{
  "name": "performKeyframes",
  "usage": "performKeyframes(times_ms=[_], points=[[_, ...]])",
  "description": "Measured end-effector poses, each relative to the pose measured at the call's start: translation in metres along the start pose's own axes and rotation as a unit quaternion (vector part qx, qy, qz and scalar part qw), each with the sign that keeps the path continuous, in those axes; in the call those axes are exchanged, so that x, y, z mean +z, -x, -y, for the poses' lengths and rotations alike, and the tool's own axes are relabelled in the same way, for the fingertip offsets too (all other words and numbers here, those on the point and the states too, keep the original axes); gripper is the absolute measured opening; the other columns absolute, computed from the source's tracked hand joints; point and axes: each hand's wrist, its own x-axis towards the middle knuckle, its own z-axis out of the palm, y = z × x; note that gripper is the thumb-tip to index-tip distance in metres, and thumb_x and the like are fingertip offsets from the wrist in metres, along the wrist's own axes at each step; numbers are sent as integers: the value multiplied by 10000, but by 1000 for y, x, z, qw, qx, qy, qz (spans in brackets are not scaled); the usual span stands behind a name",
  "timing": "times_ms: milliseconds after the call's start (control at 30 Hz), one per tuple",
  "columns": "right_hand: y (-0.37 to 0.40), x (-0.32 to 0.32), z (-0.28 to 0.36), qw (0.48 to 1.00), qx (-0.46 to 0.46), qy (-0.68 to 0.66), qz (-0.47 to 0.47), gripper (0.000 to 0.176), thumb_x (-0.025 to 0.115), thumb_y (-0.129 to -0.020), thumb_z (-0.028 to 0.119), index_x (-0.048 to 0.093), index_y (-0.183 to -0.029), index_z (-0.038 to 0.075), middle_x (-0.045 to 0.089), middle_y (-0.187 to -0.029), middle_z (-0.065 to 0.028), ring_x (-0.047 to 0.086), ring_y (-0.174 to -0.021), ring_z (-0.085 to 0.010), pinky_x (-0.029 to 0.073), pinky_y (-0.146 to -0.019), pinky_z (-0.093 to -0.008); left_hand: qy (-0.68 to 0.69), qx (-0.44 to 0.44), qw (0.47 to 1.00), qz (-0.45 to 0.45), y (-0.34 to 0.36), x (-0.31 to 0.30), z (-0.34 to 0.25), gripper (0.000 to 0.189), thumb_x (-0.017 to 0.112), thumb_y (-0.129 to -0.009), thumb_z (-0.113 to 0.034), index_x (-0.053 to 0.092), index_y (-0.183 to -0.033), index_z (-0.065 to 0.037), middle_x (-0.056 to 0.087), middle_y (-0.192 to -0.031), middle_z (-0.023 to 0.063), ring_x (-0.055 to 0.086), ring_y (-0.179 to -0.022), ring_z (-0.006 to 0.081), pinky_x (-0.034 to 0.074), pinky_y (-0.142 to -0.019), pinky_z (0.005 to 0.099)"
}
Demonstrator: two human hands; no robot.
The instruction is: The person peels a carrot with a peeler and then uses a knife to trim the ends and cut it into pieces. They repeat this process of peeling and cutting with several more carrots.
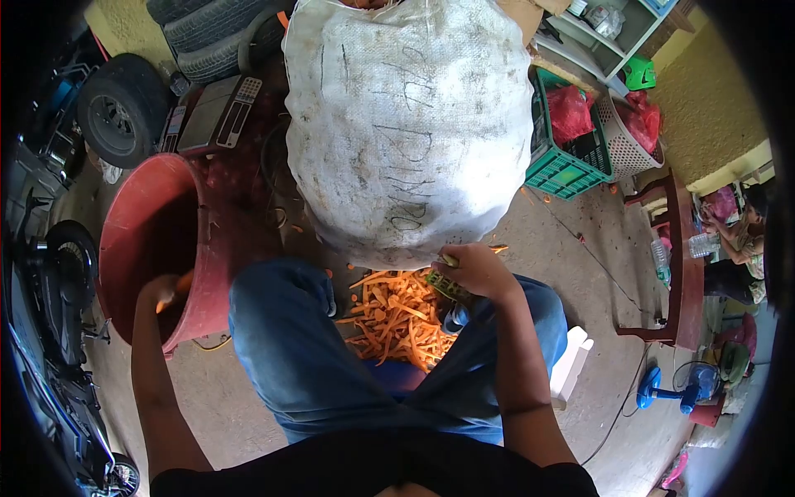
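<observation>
A carrot [180,283] is held in the closed grip of the left hand [159,291], at the near rim of the red tub [145,224] on the left; how fully the fingers wrap it cannot be told. A green-handled peeler [448,286] is enclosed in the fisted grip of the right hand [476,269], above the heap of orange peelings [396,319] on the floor between the knees. It is judged that the carrot could be lost to the floor if it is released right at the rim, since the arm is stretched far to the side. The blade could also be snagged on the trouser leg just beside it. Straight ahead, the far reach is blocked by a bulging white sack [406,124]. A weighing scale [222,109] and tyres [211,33] are seen far left, and a green crate [563,170] far right.
</observation>
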Motion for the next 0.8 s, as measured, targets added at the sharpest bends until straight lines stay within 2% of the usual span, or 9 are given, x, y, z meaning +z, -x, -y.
performKeyframes(times_ms=[33, 100, 300, 400, 500, 533, 600, 700, 800], points=[[0, 1, 0, 1000, 1, 0, -1, 275, 535, -759, 310, 530, -748, 35, 505, -596, -177, 512, -607, -340, 383, -548, -390, -1, 2, 1000, 0, 9, 2, -11, 422, 628, -604, -63, 524, -1011, -25, 584, -910, 153, 558, -804, 255, 436, -716, 337], [-2, 5, 2, 1000, -15, -6, 25, 271, 535, -758, 312, 536, -751, 41, 513, -602, -171, 517, -612, -337, 391, -557, -389, 256, 60, 961, 89, 24, 4, -34, 305, 558, -711, -154, 568, -988, -26, 574, -940, 111, 552, -827, 212, 440, -666, 313], [-5, 12, 13, 994, -17, 35, 100, 286, 516, -752, 355, 568, -761, 74, 551, -671, -160, 539, -677, -328, 414, -618, -407, 242, -3, 966, 94, -23, -2, -9, 379, 606, -642, -66, 542, -1008, 8, 570, -917, 159, 577, -762, 244, 492, -530, 356], [-8, 11, 15, 983, -27, 44, 174, 303, 506, -756, 373, 570, -765, 77, 558, -679, -148, 543, -680, -321, 419, -623, -401, 253, 1, 962, 105, 19, -102, -67, 219, 579, -633, -55, 562, -840, 13, 579, -753, 124, 589, -578, 210, 488, -451, 296], [-9, 11, 14, 971, -30, 84, 222, 350, 480, -766, 406, 576, -784, 70, 570, -708, -136, 549, -705, -313, 421, -645, -393, 282, -33, 943, 171, -23, -186, -49, 216, 444, -735, -175, 555, -848, -28, 571, -683, 115, 586, -563, 215, 480, -433, 318], [-11, 12, 10, 962, -37, 101, 250, 369, 472, -768, 416, 580, -802, 65, 575, -731, -138, 551, -722, -312, 420, -660, -392, 279, 73, 955, 72, 3, -217, -69, 219, 408, -769, -205, 545, -843, -50, 563, -655, 100, 576, -539, 197, 438, -377, 287], [-16, 19, -2, 961, -27, 74, 266, 386, 465, -769, 424, 582, -827, 60, 577, -755, -146, 549, -745, -315, 416, -681, -392, 207, 141, 954, -162, 42, -268, -143, 213, 386, -814, -258, 486, -769, -75, 496, -574, 30, 491, -452, 112, 347, -333, 228], [-27, 46, -32, 960, -40, 49, 272, 392, 459, -777, 420, 574, -837, 51, 574, -758, -154, 542, -738, -323, 409, -678, -397, 218, 236, 911, -257, 37, -332, -214, 166, 437, -805, -250, 498, -782, -97, 455, -613, -37, 428, -524, 56, 323, -432, 193], [-36, 61, -42, 958, -42, 79, 273, 378, 454, -784, 408, 568, -846, 53, 569, -781, -164, 534, -751, -333, 410, -679, -400, 79, 363, 830, -416, -2, -385, -269, 213, 458, -813, -246, 489, -822, -36, 485, -640, 17, 450, -612, 108, 374, -561, 256]])
